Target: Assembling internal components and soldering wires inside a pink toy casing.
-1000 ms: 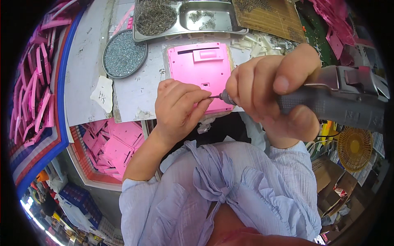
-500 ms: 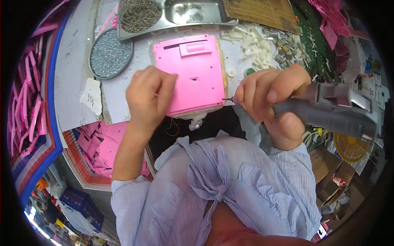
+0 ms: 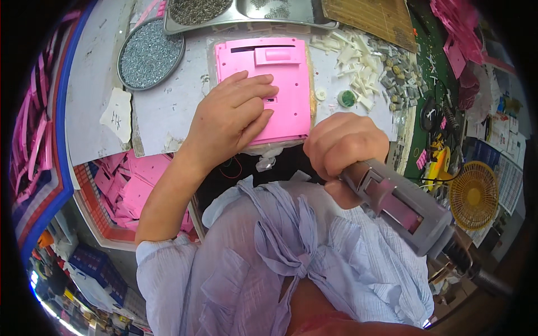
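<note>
Head view, pink panel: (image 3: 288, 87) face up at 12 o'clock from me, on the plastic-wrapped pad (image 3: 312, 92) over the worktop (image 3: 159, 120).
Left hand: (image 3: 230, 120) fingers loosely spread across the panel's 8 o'clock side, touching, gripping nothing.
Right hand: (image 3: 350, 144) wrapped around the grey power screwdriver (image 3: 406, 215), near the panel's 5 o'clock corner; my fist hides the bit, so I can't tell what it touches.
Panel feel: I'd judge it light, stiff, rather slick plastic, weakest beside the dark slot (image 3: 241, 50) at 11.
Panel hold: best by the rims at 3 and 9.
Screwdriver feel: likely heavier; hold the body.
</note>
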The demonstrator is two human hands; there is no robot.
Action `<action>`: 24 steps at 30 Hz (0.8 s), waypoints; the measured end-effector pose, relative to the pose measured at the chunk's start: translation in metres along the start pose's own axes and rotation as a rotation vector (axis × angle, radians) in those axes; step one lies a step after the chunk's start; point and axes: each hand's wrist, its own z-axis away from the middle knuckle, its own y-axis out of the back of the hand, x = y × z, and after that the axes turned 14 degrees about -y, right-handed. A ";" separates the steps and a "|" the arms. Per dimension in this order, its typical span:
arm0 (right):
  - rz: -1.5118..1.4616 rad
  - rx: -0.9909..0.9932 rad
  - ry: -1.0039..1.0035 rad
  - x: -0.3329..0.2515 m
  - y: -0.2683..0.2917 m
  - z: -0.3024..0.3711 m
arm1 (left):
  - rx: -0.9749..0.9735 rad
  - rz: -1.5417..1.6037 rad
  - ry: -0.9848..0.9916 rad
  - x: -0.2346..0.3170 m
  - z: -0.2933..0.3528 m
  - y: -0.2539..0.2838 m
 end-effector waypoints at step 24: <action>0.142 0.053 -0.062 0.012 0.029 -0.054 | 0.010 0.048 -0.009 -0.005 0.001 -0.001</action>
